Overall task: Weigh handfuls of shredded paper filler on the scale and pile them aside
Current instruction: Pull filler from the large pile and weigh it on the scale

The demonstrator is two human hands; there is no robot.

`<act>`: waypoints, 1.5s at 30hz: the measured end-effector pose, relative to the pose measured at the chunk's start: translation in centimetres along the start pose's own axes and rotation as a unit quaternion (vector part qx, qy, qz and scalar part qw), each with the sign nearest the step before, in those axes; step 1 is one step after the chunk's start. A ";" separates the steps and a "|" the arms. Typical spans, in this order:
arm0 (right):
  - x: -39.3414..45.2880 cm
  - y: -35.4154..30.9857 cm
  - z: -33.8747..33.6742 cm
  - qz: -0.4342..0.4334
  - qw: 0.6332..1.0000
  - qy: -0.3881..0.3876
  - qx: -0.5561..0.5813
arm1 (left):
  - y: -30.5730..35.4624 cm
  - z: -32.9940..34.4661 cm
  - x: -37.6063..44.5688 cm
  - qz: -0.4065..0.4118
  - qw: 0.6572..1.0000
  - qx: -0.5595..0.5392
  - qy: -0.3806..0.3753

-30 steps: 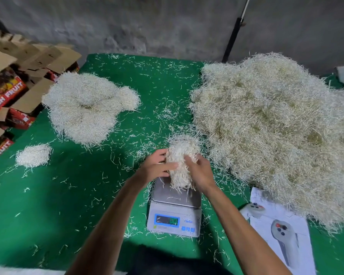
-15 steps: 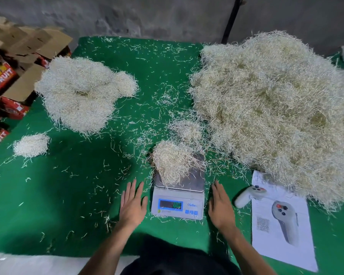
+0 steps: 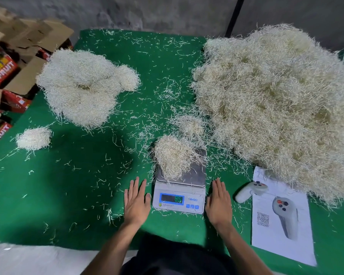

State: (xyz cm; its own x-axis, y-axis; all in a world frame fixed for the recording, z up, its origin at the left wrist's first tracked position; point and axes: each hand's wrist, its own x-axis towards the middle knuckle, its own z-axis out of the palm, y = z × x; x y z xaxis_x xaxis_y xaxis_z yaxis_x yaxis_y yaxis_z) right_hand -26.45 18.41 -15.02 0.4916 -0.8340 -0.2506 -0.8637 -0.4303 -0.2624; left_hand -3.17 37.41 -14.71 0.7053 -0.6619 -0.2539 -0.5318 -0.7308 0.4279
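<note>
Shredded paper filler (image 3: 172, 155) sits on the scale (image 3: 180, 187), overhanging its left edge. Left hand (image 3: 136, 201) and right hand (image 3: 218, 203) lie flat, released, beside it. Reading should settle untouched before removal.

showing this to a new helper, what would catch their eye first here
Most likely the huge mound of shredded paper filling the right side of the green table, with a smaller white pile at the far left. Next, the scale at the near middle, with a handful of shreds on its tray, and the left hand and right hand lying flat on either side of it.
</note>
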 end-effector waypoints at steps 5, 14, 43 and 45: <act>-0.1 -0.3 0.4 0.012 1.000 0.002 -0.002 | -0.1 0.0 0.0 0.000 1.000 -0.001 -0.010; 0.0 0.0 0.7 0.003 0.999 0.021 0.023 | -0.4 -0.1 0.1 0.004 1.000 -0.008 -0.014; 14.5 -10.2 -19.2 -0.185 0.969 -0.025 0.163 | 14.1 -5.6 10.6 0.166 0.986 -0.010 0.025; 15.5 -10.9 -23.3 -0.150 0.950 0.032 0.273 | 13.9 -5.3 10.4 0.161 0.987 -0.014 0.023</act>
State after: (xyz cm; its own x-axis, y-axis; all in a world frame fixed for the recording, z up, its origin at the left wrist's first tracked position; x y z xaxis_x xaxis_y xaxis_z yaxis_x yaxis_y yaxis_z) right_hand -12.02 2.14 5.64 0.6841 -0.7286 -0.0349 -0.4903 -0.4239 -0.7615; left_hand -0.77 21.28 -6.85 0.5222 -0.8506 -0.0611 -0.7196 -0.4779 0.5038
